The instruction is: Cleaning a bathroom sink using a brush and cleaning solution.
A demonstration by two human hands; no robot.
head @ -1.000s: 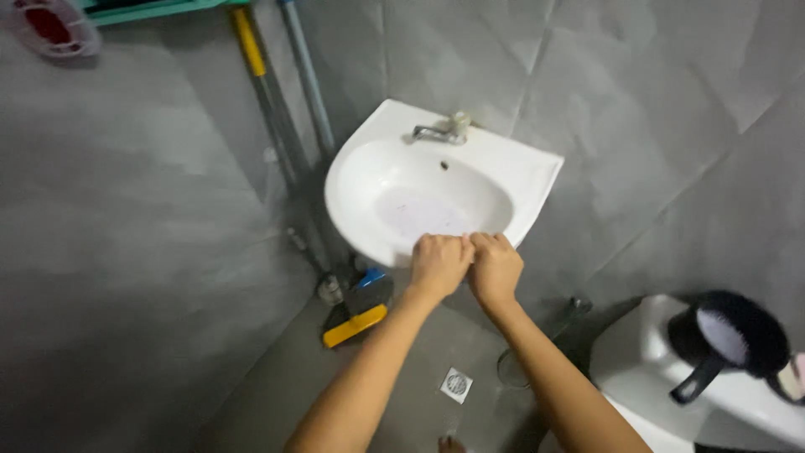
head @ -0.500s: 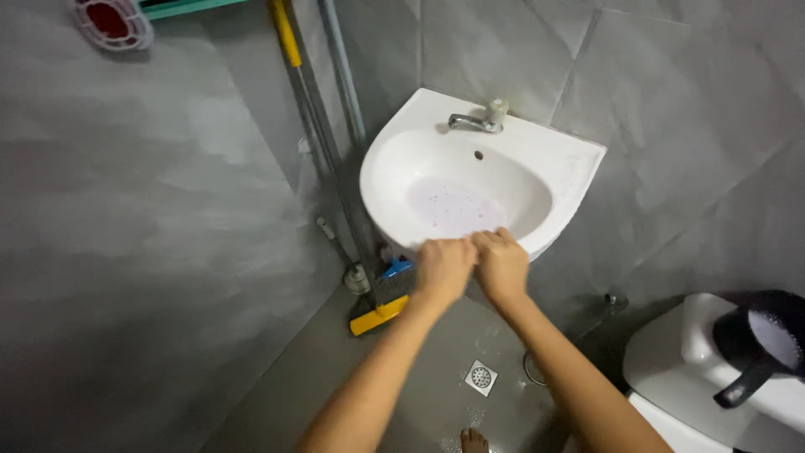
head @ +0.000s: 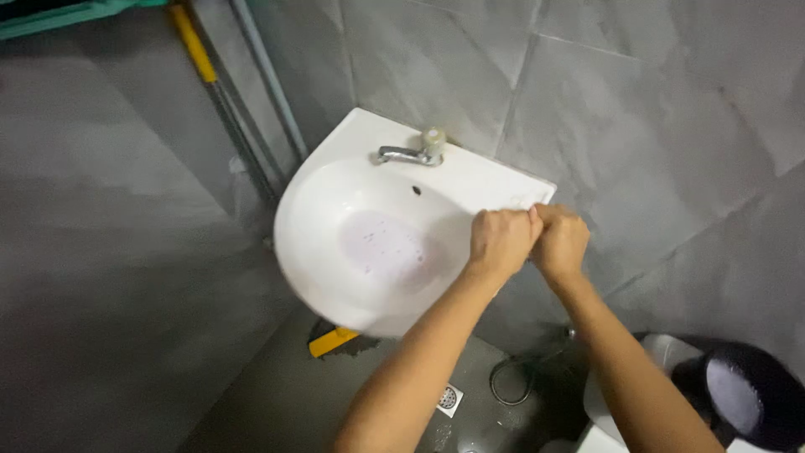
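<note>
My left hand [head: 501, 241] and my right hand [head: 560, 243] are both closed into loose fists, and the knuckles of the two touch each other in the middle. They rest together on the right rim of the white sink [head: 335, 277], close to its right back corner. The grip of each hand is almost fully closed, with the fingers curled down toward the rim. I cannot tell if there is something inside the fists, because the fingers hide it; maybe a thin pale edge shows between them, but it is too small to be sure. My two forearms come up from the bottom of the view and meet at the hands. The sink is fixed to the grey tiled wall [head: 637, 109], and its rounded front points down and to the left in the view, with the longer side running from the upper right to the lower left. In the bowl lies a little pale, slightly purple water with some bubbles. The metal tap [head: 408, 153] stands at the back edge, and its spout points to the left. A dark dipper [head: 746, 398] is at the lower right, well apart from my hands.
</note>
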